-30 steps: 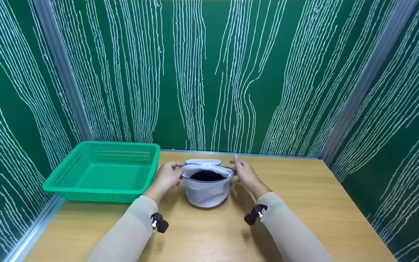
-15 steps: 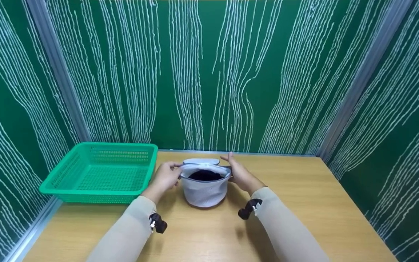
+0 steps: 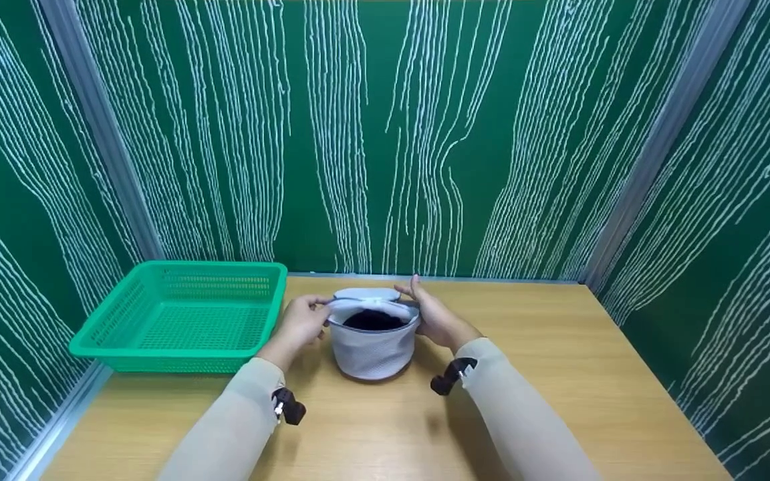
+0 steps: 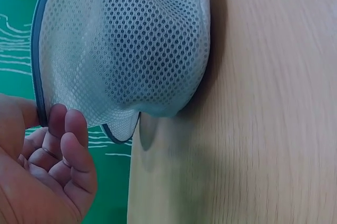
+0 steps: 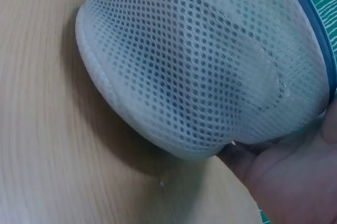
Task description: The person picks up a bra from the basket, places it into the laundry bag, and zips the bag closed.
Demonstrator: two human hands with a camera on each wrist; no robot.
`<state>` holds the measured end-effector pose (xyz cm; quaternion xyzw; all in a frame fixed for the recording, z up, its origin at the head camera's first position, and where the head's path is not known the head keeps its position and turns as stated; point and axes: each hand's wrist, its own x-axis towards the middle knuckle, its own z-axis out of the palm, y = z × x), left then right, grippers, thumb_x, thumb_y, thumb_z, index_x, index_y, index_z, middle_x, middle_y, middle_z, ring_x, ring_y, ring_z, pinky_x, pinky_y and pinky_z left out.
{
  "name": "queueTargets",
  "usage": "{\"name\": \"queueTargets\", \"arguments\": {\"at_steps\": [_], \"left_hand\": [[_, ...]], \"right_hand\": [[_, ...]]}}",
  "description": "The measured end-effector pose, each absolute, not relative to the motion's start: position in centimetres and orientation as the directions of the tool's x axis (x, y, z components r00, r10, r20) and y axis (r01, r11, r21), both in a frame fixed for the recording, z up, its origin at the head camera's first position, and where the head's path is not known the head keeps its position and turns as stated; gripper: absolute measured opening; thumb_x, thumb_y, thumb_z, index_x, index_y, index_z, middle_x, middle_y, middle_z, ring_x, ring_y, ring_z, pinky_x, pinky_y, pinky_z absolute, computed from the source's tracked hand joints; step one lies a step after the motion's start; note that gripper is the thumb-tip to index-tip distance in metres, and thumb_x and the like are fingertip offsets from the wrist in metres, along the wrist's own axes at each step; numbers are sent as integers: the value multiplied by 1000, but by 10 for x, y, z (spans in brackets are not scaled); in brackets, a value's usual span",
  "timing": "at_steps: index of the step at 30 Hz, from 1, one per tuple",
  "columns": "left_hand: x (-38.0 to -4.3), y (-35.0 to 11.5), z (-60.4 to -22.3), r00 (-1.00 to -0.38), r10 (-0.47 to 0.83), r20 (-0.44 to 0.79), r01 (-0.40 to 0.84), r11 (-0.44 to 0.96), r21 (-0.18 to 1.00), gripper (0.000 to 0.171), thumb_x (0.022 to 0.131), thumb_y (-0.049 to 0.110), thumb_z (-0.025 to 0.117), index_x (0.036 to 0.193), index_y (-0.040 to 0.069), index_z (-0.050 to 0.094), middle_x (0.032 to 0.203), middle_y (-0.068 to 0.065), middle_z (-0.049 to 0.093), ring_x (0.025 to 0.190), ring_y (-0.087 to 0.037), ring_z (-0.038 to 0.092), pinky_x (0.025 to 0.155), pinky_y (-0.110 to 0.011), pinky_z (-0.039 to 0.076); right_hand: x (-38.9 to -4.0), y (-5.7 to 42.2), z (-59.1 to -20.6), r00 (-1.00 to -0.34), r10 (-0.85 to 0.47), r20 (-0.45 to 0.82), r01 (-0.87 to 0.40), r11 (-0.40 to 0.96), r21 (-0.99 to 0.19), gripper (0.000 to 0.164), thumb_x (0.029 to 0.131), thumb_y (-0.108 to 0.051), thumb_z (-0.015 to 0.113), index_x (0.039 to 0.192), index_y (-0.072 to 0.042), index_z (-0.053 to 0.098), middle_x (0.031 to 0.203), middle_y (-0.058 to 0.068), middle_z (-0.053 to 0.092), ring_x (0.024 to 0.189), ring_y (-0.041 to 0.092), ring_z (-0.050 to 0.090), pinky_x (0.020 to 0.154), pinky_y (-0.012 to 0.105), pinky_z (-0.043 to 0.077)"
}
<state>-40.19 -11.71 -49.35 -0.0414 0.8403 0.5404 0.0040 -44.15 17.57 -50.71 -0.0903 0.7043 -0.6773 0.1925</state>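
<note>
Desk (image 3: pixel 532 374) runs back to green wall (image 3: pixel 295 200), wood spreading right and in front | green basket (image 3: pixel 171 352) left, near left hand (image 3: pixel 301 325) | white mesh bag (image 3: pixel 371 351) upright mid-desk, unzipped, lid (image 3: pixel 366 294) back, dark contents (image 3: pixel 373 321) inside | left hand pinches rim; right hand (image 3: pixel 440 321) against opposite side, can't tell if gripping

Bright, even light in my head view; dimmer, cooler wrist views.
I see soft shadows on the table (image 3: pixel 532 327) beside the right sleeve (image 3: pixel 525 414) and around the mesh bag (image 3: pixel 371 351), whose dark interior (image 3: pixel 375 321) loses detail. A pale glare washes the right wrist view's lower left.
</note>
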Motion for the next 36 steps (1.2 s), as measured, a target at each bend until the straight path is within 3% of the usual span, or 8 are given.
{"name": "queueTargets", "arguments": {"at_steps": [8,13,17,21,24,28,33,36], "left_hand": [[-405,-117,-496,-993,-66,-97,-117,437,892,35,112,26,69,145,15,76,96,-8,75,77,-28,77,48,-23,47],[-404,-117,-499,-995,-57,-85,-102,440,892,34,112,27,70,143,14,77,96,-8,76,74,-25,75,48,-23,47],[-404,-117,-501,-996,-56,-67,-85,448,890,33,112,25,69,141,12,78,97,-8,76,73,-26,75,48,-23,47],[-403,-117,-501,-996,-66,-57,-81,454,888,32,113,24,68,140,12,79,96,-8,75,74,-26,75,50,-24,48],[-402,-116,-500,-997,-66,-43,-68,425,903,30,112,23,68,136,9,79,93,-6,73,71,-25,74,50,-24,47],[-402,-115,-500,-998,-61,-27,-47,352,935,26,111,18,68,130,4,80,89,-4,71,63,-21,68,49,-23,46],[-402,-116,-502,-998,-56,-41,-57,316,947,24,110,15,68,126,3,80,88,-3,71,61,-20,65,47,-22,44],[-402,-116,-502,-998,-53,-40,-55,324,944,23,109,15,69,124,2,80,88,-3,71,62,-22,66,47,-22,44]], "right_hand": [[-440,176,-513,-905,-382,-186,158,104,-982,86,120,-66,13,180,-6,27,187,24,26,175,51,18,137,78,21],[-441,173,-515,-931,-325,-168,144,99,-985,83,122,-62,18,177,0,32,184,25,31,173,49,25,140,71,22],[-442,167,-516,-973,-204,-106,98,52,-994,76,124,-54,27,169,5,45,176,29,45,170,47,35,142,61,25],[-444,159,-514,-1000,8,-19,19,19,-1000,57,124,-39,48,152,7,65,158,29,66,159,42,54,138,55,37],[-443,153,-510,-987,163,5,-5,0,-1000,42,117,-31,66,136,5,77,141,25,78,136,31,72,126,47,53],[-441,149,-505,-968,249,28,-37,-30,-999,27,109,-19,79,122,4,82,118,19,86,99,21,82,98,34,66],[-439,149,-505,-948,308,82,-80,20,-997,10,99,-9,87,99,1,85,86,3,82,79,15,78,78,26,66],[-440,149,-505,-932,342,118,-102,64,-993,9,94,-6,90,91,-2,83,81,-3,76,78,10,69,71,20,59]]}}
